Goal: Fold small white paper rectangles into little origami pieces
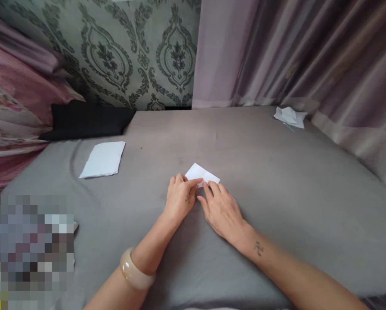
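Bangle (135, 274) worn above left hand (180, 197). Paper (196, 171) touched by left hand and right hand (223, 209) between near and far edges of grey sheet (296, 202); pinch cannot be told. Creasing apparently in hand; even pressure likely required.

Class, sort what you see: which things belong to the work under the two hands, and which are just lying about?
In the work:
- white paper, touched by left hand and right hand
- grey surface beneath

Lying about:
- paper stack, untouched, possibly supply
- black item, probably cloth
- loose white papers, far right
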The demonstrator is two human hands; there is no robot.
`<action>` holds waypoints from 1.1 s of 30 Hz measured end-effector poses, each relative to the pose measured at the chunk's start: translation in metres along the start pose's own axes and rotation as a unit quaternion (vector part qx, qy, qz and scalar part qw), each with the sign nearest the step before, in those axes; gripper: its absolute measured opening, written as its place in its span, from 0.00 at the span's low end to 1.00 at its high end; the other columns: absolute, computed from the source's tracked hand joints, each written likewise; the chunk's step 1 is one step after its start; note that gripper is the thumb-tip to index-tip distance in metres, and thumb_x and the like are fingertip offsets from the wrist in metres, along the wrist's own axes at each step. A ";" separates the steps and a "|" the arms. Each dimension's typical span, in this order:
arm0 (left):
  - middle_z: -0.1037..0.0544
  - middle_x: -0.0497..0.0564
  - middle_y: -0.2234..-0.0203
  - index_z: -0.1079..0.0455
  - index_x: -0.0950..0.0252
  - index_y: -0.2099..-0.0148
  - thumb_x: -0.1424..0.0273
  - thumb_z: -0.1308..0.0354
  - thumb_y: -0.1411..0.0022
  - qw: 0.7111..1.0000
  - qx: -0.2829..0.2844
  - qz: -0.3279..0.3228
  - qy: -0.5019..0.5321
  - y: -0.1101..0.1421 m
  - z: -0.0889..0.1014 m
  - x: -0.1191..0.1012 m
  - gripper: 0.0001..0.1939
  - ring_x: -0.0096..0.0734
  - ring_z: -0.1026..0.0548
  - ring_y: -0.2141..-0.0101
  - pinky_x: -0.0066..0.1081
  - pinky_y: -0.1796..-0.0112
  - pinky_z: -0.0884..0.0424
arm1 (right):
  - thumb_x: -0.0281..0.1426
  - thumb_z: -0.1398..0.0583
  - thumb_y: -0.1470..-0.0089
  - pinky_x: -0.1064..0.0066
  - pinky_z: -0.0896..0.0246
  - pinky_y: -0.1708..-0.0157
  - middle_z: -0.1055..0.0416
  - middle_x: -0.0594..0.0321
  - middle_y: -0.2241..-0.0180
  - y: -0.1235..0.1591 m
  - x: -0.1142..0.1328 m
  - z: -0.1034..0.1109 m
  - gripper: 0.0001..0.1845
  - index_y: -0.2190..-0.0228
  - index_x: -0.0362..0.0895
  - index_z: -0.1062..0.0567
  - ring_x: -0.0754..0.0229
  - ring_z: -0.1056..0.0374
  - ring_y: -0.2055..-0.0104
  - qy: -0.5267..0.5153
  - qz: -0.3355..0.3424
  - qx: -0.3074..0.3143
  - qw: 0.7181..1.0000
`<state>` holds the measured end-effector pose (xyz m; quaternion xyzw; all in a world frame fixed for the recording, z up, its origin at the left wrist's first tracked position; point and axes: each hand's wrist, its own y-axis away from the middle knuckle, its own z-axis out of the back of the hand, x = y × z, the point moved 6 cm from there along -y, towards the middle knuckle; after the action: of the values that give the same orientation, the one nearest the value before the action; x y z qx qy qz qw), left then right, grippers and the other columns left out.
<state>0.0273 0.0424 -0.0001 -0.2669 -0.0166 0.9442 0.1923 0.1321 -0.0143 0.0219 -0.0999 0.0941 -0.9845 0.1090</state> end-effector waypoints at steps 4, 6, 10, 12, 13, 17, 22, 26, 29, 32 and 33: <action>0.35 0.57 0.59 0.31 0.61 0.46 0.60 0.41 0.44 0.996 -0.051 0.068 0.003 -0.001 0.007 0.016 0.24 0.43 0.35 0.58 0.43 0.55 0.36 | 0.37 0.51 0.38 0.56 0.37 0.62 0.31 0.46 0.61 -0.001 -0.001 0.001 0.23 0.49 0.36 0.32 0.47 0.38 0.60 0.031 -0.001 -0.001 1.000; 0.36 0.58 0.57 0.31 0.62 0.47 0.57 0.38 0.48 0.993 -0.076 0.093 0.019 -0.004 0.010 0.024 0.27 0.46 0.35 0.55 0.44 0.54 0.36 | 0.37 0.51 0.38 0.56 0.37 0.63 0.32 0.46 0.61 -0.001 0.000 0.000 0.22 0.49 0.35 0.32 0.47 0.38 0.60 0.037 0.002 0.000 0.999; 0.30 0.56 0.64 0.28 0.65 0.60 0.63 0.40 0.46 0.988 -0.095 0.110 0.046 -0.016 0.013 0.027 0.13 0.41 0.32 0.59 0.41 0.56 0.34 | 0.34 0.51 0.38 0.58 0.37 0.63 0.31 0.47 0.61 -0.003 -0.002 0.000 0.19 0.52 0.38 0.31 0.48 0.38 0.58 0.031 -0.004 -0.005 0.999; 0.28 0.53 0.70 0.29 0.65 0.66 0.65 0.43 0.44 0.987 -0.078 0.126 0.065 -0.020 0.014 0.026 0.08 0.36 0.30 0.66 0.37 0.61 0.33 | 0.32 0.51 0.38 0.60 0.37 0.63 0.31 0.49 0.60 -0.005 -0.005 0.001 0.17 0.53 0.39 0.29 0.49 0.37 0.58 0.025 -0.007 -0.011 1.000; 0.28 0.51 0.73 0.30 0.65 0.68 0.66 0.44 0.43 0.985 -0.067 0.138 0.081 -0.021 0.013 0.025 0.08 0.34 0.30 0.70 0.34 0.64 0.33 | 0.32 0.50 0.38 0.60 0.37 0.63 0.31 0.49 0.60 -0.007 -0.007 0.001 0.16 0.55 0.40 0.29 0.50 0.37 0.58 0.020 -0.009 -0.016 1.000; 0.28 0.47 0.81 0.33 0.65 0.66 0.65 0.47 0.41 0.956 -0.021 0.207 0.206 -0.015 0.007 0.024 0.08 0.28 0.29 0.79 0.26 0.76 0.36 | 0.32 0.47 0.39 0.62 0.36 0.62 0.31 0.52 0.56 -0.014 -0.017 0.002 0.11 0.60 0.43 0.27 0.52 0.36 0.56 -0.003 -0.013 -0.038 0.999; 0.25 0.47 0.80 0.45 0.66 0.47 0.72 0.48 0.41 0.845 -0.023 0.284 0.452 -0.003 -0.009 0.012 0.20 0.28 0.25 0.82 0.25 0.79 0.30 | 0.29 0.45 0.41 0.64 0.37 0.61 0.30 0.56 0.57 -0.024 -0.029 0.004 0.08 0.61 0.45 0.26 0.54 0.37 0.55 -0.021 -0.021 -0.059 0.998; 0.24 0.51 0.74 0.53 0.65 0.38 0.76 0.50 0.39 0.782 -0.022 0.293 0.550 0.005 -0.017 -0.013 0.28 0.31 0.22 0.77 0.28 0.75 0.25 | 0.25 0.47 0.40 0.67 0.39 0.61 0.30 0.57 0.58 -0.031 -0.035 0.004 0.10 0.63 0.45 0.26 0.56 0.37 0.56 -0.051 -0.005 -0.043 0.998; 0.24 0.51 0.70 0.66 0.60 0.33 0.76 0.51 0.38 0.769 -0.010 0.284 0.572 0.012 -0.021 -0.027 0.37 0.30 0.22 0.77 0.30 0.74 0.24 | 0.25 0.49 0.39 0.69 0.38 0.62 0.29 0.59 0.62 -0.034 -0.042 0.000 0.12 0.66 0.44 0.26 0.58 0.37 0.58 -0.095 0.010 -0.019 0.995; 0.25 0.53 0.67 0.68 0.58 0.32 0.72 0.50 0.38 0.793 0.012 0.253 0.554 0.015 -0.022 -0.029 0.39 0.29 0.23 0.78 0.28 0.77 0.26 | 0.25 0.50 0.39 0.68 0.38 0.58 0.28 0.58 0.62 -0.030 -0.049 -0.002 0.13 0.66 0.43 0.26 0.58 0.37 0.58 -0.128 0.038 -0.005 0.991; 0.25 0.53 0.66 0.64 0.58 0.32 0.71 0.49 0.38 0.808 0.023 0.243 0.536 0.015 -0.023 -0.028 0.37 0.28 0.23 0.78 0.27 0.78 0.27 | 0.24 0.50 0.39 0.67 0.38 0.57 0.28 0.58 0.60 -0.028 -0.050 -0.002 0.13 0.64 0.43 0.26 0.58 0.37 0.57 -0.135 0.052 0.000 0.989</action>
<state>0.0553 0.0166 -0.0078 -0.7217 0.1762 0.6667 -0.0594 0.1741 0.0247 0.0166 -0.2270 0.0838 -0.9550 0.1716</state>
